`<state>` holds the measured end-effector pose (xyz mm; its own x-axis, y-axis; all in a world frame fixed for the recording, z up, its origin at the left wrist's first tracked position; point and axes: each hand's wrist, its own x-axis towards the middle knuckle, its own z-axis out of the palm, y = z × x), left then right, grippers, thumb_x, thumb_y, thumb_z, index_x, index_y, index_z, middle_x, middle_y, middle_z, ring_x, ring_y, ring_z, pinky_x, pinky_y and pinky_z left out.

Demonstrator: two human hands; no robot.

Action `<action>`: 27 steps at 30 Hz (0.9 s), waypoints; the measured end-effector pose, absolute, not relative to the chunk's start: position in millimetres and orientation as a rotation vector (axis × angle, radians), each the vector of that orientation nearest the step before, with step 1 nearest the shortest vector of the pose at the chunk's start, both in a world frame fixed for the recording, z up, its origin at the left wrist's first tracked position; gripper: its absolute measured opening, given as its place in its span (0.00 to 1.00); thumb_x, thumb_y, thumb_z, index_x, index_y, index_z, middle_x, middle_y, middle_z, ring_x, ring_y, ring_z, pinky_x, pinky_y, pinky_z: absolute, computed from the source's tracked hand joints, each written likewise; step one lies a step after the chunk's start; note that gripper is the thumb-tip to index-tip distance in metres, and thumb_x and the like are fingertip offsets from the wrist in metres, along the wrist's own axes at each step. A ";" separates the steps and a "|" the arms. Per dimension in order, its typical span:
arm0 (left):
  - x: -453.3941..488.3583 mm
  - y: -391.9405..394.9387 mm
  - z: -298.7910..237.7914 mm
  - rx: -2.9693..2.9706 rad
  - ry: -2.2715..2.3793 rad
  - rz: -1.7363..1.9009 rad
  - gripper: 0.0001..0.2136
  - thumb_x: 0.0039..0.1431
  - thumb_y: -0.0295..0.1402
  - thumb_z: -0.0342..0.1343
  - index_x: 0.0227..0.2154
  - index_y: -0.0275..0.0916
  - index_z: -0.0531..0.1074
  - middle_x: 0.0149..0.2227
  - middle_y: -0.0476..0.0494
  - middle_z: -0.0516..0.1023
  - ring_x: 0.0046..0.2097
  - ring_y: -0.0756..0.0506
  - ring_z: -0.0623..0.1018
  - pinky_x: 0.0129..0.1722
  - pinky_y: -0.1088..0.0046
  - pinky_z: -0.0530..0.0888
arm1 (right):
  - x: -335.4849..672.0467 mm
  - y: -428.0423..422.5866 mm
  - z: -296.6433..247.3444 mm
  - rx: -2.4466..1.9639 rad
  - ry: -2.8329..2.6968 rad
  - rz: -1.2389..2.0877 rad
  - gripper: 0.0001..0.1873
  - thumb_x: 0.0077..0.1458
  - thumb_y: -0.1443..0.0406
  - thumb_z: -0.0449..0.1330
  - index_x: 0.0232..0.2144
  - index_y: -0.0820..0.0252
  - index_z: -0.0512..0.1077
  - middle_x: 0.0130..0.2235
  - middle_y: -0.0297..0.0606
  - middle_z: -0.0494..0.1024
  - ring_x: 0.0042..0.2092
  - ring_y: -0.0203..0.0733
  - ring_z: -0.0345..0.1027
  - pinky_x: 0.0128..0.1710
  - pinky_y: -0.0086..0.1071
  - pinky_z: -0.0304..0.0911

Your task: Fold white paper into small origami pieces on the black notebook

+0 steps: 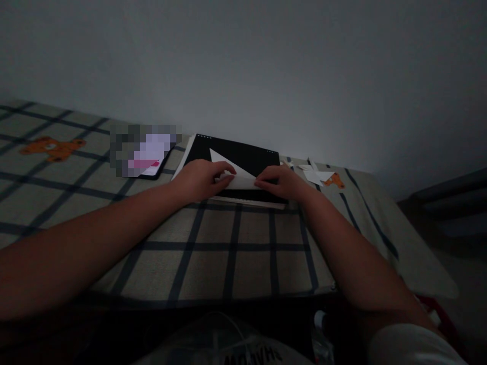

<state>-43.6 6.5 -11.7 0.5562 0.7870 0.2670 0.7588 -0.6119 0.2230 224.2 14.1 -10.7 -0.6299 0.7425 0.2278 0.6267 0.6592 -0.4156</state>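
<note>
A white sheet of paper (233, 171), folded into a triangle-like shape, lies on a black book or pad (254, 157) on the checked bedcover. My left hand (200, 178) rests on the paper's left part, fingers curled and pressing down on it. Opposite it, my right hand (279, 181) pinches the paper's right edge with its fingertips. Both forearms reach forward across the cover.
A phone (150, 157) with a blurred screen lies left of the black pad. Small folded white paper pieces (315, 175) sit to the right near an orange bear print (337, 181). A grey wall rises behind. The bed's edge drops off at right.
</note>
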 end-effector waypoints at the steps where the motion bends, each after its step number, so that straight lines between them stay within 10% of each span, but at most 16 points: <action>1: -43.8 7.4 -12.6 2.686 1.343 0.557 0.19 0.64 0.44 0.49 0.52 0.43 0.73 0.33 0.47 0.81 0.32 0.46 0.78 0.33 0.71 0.69 | 223.6 14.9 -11.9 -1.120 -2.470 0.413 0.10 0.59 0.60 0.59 0.33 0.55 0.81 0.35 0.37 0.81 0.36 0.40 0.73 0.37 0.34 0.64; 8: -41.9 8.1 -13.8 2.834 1.059 0.652 0.18 0.64 0.41 0.49 0.53 0.40 0.72 0.57 0.41 0.74 0.55 0.41 0.74 0.52 0.65 0.69 | 219.1 22.7 -26.1 -1.194 -2.345 0.385 0.11 0.59 0.59 0.59 0.38 0.54 0.81 0.37 0.37 0.82 0.37 0.42 0.74 0.38 0.34 0.63; 27: -31.5 1.6 -17.1 3.000 1.131 0.393 0.21 0.67 0.45 0.45 0.49 0.37 0.76 0.48 0.37 0.78 0.47 0.39 0.74 0.45 0.63 0.70 | 207.7 6.0 -17.8 -1.097 -2.576 -0.147 0.19 0.66 0.59 0.49 0.39 0.59 0.79 0.43 0.43 0.80 0.44 0.46 0.70 0.43 0.39 0.62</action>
